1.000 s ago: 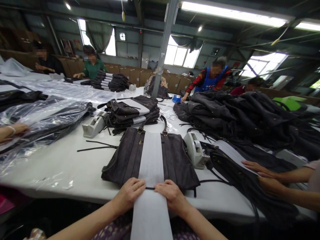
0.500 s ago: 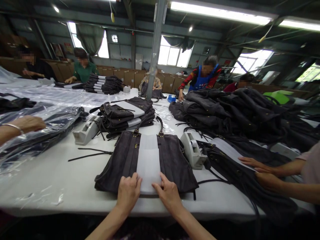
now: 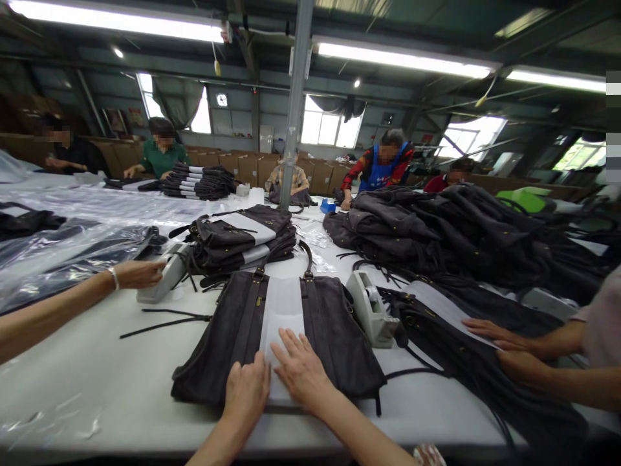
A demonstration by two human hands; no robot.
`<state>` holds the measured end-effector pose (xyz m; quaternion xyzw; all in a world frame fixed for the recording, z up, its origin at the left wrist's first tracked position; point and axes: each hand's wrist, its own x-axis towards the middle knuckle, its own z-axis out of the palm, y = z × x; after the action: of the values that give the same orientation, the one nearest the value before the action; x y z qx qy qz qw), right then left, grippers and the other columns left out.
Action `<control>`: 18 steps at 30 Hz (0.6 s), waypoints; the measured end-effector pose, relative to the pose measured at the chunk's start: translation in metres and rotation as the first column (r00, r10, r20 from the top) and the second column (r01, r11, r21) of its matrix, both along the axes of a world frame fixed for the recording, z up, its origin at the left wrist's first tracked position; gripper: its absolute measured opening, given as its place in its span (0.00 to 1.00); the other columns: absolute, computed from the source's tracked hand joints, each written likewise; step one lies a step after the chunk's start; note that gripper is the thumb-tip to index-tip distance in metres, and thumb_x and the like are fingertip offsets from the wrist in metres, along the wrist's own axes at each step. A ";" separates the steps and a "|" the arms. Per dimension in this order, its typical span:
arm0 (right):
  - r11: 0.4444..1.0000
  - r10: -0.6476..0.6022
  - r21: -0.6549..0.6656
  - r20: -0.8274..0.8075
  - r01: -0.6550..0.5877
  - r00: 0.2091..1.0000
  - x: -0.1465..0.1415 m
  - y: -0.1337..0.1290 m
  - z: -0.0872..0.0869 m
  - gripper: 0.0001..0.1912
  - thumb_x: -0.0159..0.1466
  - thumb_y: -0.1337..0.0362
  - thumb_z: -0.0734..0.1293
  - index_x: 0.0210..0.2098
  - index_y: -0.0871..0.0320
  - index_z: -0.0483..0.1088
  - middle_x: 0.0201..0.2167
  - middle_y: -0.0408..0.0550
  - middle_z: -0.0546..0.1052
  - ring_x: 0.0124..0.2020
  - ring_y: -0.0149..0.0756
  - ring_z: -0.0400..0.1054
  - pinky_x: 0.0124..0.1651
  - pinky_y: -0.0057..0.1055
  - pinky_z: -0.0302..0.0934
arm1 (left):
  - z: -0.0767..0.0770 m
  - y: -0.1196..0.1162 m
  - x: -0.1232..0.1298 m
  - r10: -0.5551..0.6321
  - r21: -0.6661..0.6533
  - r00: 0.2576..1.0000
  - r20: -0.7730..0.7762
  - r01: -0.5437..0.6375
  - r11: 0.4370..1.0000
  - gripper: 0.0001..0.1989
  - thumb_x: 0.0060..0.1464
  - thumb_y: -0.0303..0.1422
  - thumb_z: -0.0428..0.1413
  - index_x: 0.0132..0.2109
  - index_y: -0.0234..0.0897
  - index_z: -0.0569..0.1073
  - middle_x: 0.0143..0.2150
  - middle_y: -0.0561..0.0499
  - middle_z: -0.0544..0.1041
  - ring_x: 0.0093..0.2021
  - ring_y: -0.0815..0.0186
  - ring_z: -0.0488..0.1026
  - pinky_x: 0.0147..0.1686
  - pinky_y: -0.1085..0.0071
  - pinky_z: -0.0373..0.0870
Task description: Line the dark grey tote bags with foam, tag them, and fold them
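Observation:
A dark grey handbag (image 3: 334, 330) lies flat on the table before me, its handles toward the far side. A white foam wrapping strip (image 3: 284, 304) runs down its middle. My left hand (image 3: 246, 387) is closed at the strip's left edge near the bag's bottom, thumb and fingers pinching it. Flat on the strip, just to the right, rests my right hand (image 3: 301, 370) with its fingers spread. A grey tape dispenser (image 3: 373, 310) stands against the bag's right side.
At the left, a co-worker's hand (image 3: 140, 274) reaches to another tape dispenser (image 3: 162, 275). Behind my bag lies a stack of wrapped bags (image 3: 242, 236). A large heap of bags (image 3: 436, 223) fills the right. Another co-worker's hands (image 3: 514, 343) press a strip on a bag.
My right hand has gone from pinching the strip's right edge to lying flat on it, farther up. The left co-worker's hand has moved right to the tape dispenser. My view has tilted up.

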<state>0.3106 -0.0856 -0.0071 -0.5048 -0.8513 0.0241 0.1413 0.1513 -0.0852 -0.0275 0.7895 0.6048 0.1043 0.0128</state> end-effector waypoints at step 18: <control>0.963 -0.181 -0.191 0.055 0.189 0.982 0.008 0.020 -0.036 0.26 0.68 0.62 0.52 0.64 0.61 0.55 0.66 0.56 0.55 0.67 0.45 0.46 0.66 0.45 0.44 | -0.059 -0.001 0.015 -0.393 0.308 0.919 -0.037 0.385 0.870 0.54 0.44 0.62 0.53 0.69 0.41 0.43 0.65 0.30 0.57 0.63 0.40 0.56 0.56 0.48 0.58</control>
<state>0.3189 -0.0658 -0.0435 -0.5938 -0.7964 0.0847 0.0771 0.1662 -0.0857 -0.0868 0.8855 0.4095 0.2036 -0.0822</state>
